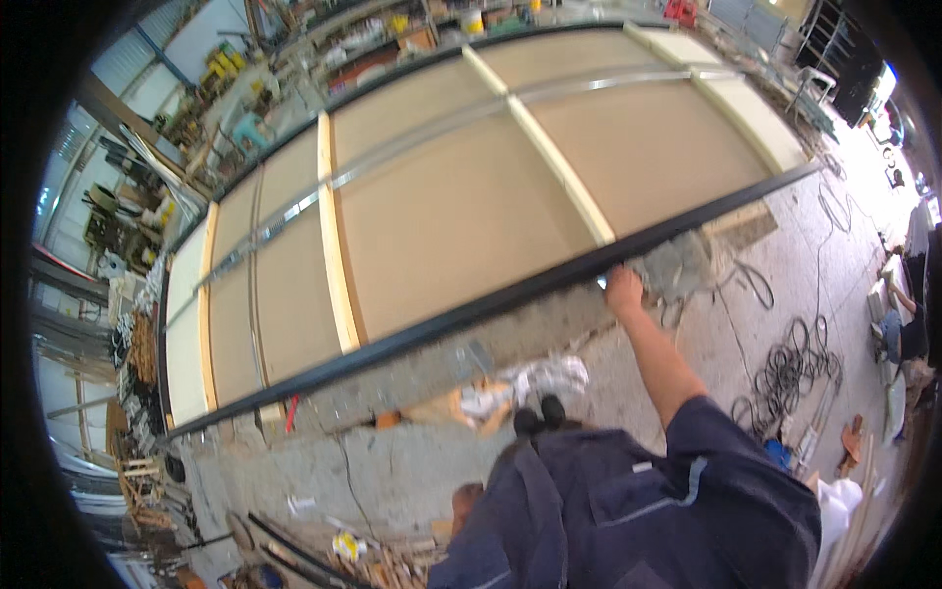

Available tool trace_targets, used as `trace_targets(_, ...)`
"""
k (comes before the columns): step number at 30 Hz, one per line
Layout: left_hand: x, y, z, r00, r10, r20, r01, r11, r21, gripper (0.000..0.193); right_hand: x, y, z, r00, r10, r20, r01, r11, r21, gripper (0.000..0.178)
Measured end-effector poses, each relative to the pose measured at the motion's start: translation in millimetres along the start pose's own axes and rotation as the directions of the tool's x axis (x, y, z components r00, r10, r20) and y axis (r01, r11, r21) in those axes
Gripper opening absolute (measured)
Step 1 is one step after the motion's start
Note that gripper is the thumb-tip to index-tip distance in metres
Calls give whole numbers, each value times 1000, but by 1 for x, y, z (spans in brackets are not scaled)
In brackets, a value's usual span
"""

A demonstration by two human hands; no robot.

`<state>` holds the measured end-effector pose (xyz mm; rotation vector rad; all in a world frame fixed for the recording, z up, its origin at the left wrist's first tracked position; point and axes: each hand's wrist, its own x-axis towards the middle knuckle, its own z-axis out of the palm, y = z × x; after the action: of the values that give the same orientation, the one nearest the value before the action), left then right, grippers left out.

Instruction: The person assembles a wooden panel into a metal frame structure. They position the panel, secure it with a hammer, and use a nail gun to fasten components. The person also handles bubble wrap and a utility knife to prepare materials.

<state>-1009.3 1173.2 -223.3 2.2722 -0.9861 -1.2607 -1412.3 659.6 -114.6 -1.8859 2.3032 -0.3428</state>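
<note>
Black-framed panel (461, 216) laid flat, a timber block (743, 232) seen under its near long edge toward the right corner. Pale wooden battens (337, 245) are set crosswise, a metal strip (422, 143) lengthwise. Right hand (624, 288) is held at the near long edge, fingers curled; whether anything is gripped cannot be told. Left hand (465, 501) is partly hidden beside the body, finger state unclear.
</note>
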Motion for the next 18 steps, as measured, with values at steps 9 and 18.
trace_targets(9,65,99,-22,950,-184,253,207,976,-67,31,-69,14,-22,990,-9,143,-29,966,258,23)
trace_targets(18,155,139,52,834,91,544,-415,755,508,41,-225,174,-110,725,394,565,-662,171,729,25)
